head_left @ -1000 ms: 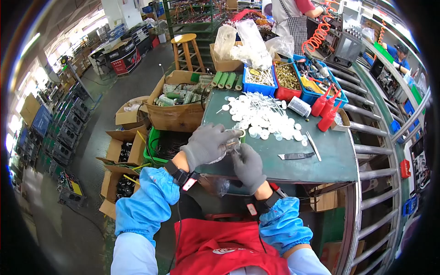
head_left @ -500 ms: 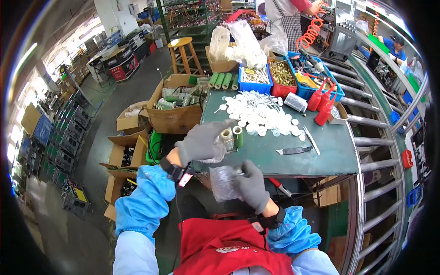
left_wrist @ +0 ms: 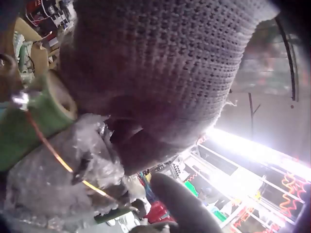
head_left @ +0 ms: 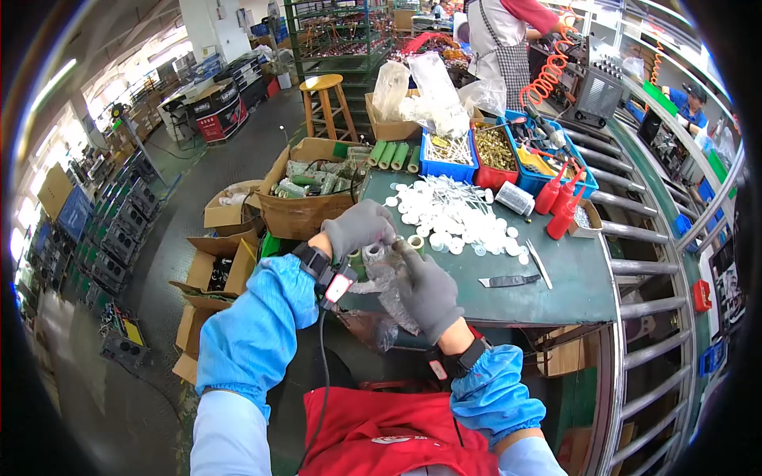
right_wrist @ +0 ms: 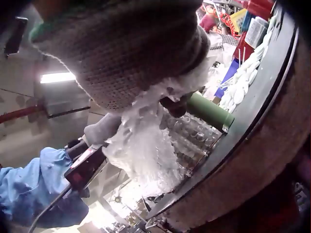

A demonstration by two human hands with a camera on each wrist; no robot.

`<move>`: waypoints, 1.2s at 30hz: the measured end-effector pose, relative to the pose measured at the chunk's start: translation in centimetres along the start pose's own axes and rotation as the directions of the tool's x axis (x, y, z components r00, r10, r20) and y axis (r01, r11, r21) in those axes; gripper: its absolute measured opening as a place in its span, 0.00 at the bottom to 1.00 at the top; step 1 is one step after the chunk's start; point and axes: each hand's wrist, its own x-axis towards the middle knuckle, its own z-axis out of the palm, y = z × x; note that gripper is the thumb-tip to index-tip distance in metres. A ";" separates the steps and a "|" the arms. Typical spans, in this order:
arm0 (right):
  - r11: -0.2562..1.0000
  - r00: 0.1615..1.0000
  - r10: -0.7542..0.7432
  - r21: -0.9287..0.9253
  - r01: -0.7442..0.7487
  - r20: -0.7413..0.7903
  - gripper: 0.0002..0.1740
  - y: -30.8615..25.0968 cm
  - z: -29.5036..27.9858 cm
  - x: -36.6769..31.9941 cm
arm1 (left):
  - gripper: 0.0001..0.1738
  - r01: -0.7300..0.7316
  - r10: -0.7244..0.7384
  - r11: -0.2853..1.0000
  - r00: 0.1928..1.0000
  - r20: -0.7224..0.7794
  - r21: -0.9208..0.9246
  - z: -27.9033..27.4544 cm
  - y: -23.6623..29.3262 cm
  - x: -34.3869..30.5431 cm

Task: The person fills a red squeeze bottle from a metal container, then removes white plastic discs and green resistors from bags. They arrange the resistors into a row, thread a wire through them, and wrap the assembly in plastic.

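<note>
Workbench: a green table (head_left: 571,270) on a factory floor carries a spread of white discs (head_left: 456,210). Red bottles (head_left: 559,198) and blue bins (head_left: 448,147) stand along its far edge, and an open cardboard box (head_left: 305,198) stands to its left.
Left hand: the left hand (head_left: 359,228), in a grey glove, is curled into a fist over the near left corner of the table. Its fingers are closed round a green cylinder (left_wrist: 29,121).
Green cylinder: it pokes out below the left fist, against the bubble wrap (head_left: 389,285). A thin copper wire (left_wrist: 53,150) runs from its end across the wrap.
Right hand: the right hand (head_left: 427,289), also gloved, has its fingers bent into the bubble wrap and grips it just beside the cylinder. The forefinger reaches up toward the left fist.
Bubble wrap: it is bunched between the two hands, and its loose end hangs over the table edge.
Hard to make out: both wrist views are mostly glove. The fingertips are buried in the wrap, so the exact contact points cannot be told, and most of the cylinder is covered.
</note>
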 end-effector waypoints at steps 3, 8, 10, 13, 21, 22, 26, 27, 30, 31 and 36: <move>0.998 0.999 -0.038 -0.046 0.039 0.026 0.26 0.1 -0.4 0.5 | 0.11 0.005 -0.011 0.998 0.996 0.091 0.064 -1.1 1.0 0.3; 0.994 0.996 -0.091 -0.056 0.090 -0.017 0.23 0.5 0.0 0.5 | 0.09 -0.043 -0.002 0.959 0.987 0.160 0.280 -1.7 1.6 1.4; 0.993 0.995 -0.102 -0.064 0.102 0.002 0.24 0.7 -0.1 0.6 | 0.08 -0.068 0.009 0.873 0.992 0.123 0.483 -1.2 2.7 1.4; 0.991 0.994 -0.109 -0.078 0.110 0.025 0.25 0.8 -0.3 1.0 | 0.09 -0.282 0.248 0.484 0.952 0.180 0.828 -0.1 3.4 1.0; 0.995 0.995 -0.094 -0.044 0.092 -0.042 0.18 0.6 -0.1 0.9 | 0.16 -0.012 -0.001 0.994 0.993 0.114 0.111 -2.1 1.2 0.3; 0.995 0.995 -0.096 -0.031 0.095 -0.021 0.19 0.7 -0.1 0.9 | 0.16 -0.009 -0.015 0.989 0.986 0.163 0.146 -2.1 1.4 0.4; 0.996 0.996 -0.086 -0.017 0.087 0.030 0.22 0.9 -0.2 0.9 | 0.15 -0.182 0.113 0.937 0.966 0.232 0.300 -1.9 0.7 1.0; 0.997 0.996 -0.078 -0.022 0.079 0.032 0.21 0.8 -0.3 0.9 | 0.15 -0.171 0.121 0.918 0.980 0.158 0.357 -1.9 0.1 1.6; 0.996 0.995 -0.088 -0.030 0.089 0.041 0.22 0.6 -0.4 1.0 | 0.15 0.131 0.002 0.880 0.960 -0.279 0.456 -1.6 -1.3 2.9; 0.996 0.996 -0.085 -0.023 0.086 0.018 0.22 0.6 -0.4 1.0 | 0.16 0.063 0.040 0.927 0.963 -0.265 0.369 -2.1 -0.7 2.2; 0.977 0.996 -0.084 0.193 0.090 -0.036 0.23 1.0 -0.8 -0.1 | 0.19 -0.287 0.298 0.921 0.955 -0.003 0.262 -3.9 0.5 -3.4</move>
